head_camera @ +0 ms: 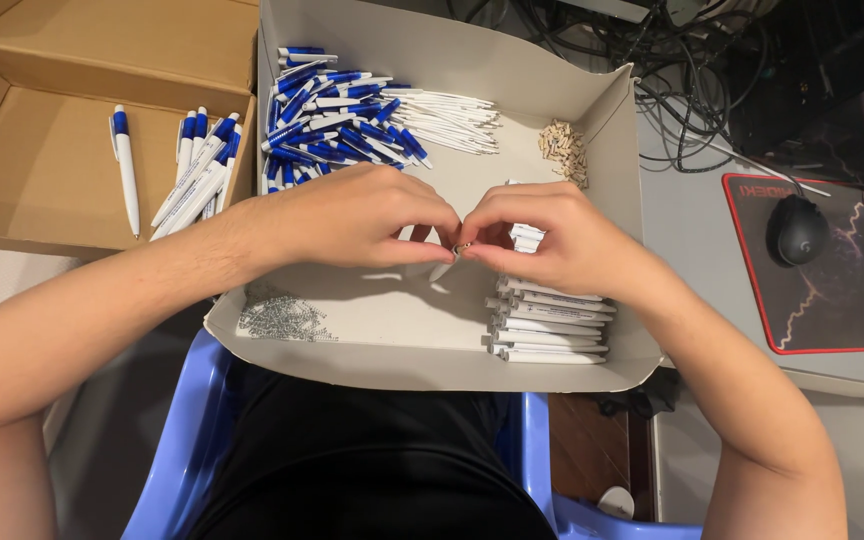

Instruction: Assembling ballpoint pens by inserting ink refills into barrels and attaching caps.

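Note:
My left hand [357, 215] and my right hand [542, 235] meet fingertip to fingertip over a white cardboard tray [612, 110] on my lap. Between the fingertips sits a small metallic part, perhaps a spring [462, 247], with a white pen piece [442, 270] poking out below. A stack of white pen barrels [550, 325] lies under my right hand. Blue-and-white pen parts [327, 110] are heaped at the tray's far left, with thin white refills [452, 118] next to them. Small metal springs [282, 318] lie in the near left corner.
A little pile of tan bits [564, 150] lies at the tray's far right. A brown cardboard box [52, 150] at left holds several finished blue-and-white pens [197, 170]. At right a black mouse [797, 230] rests on a red-edged pad, beyond it tangled cables [692, 60]. I sit on a blue plastic chair [177, 430].

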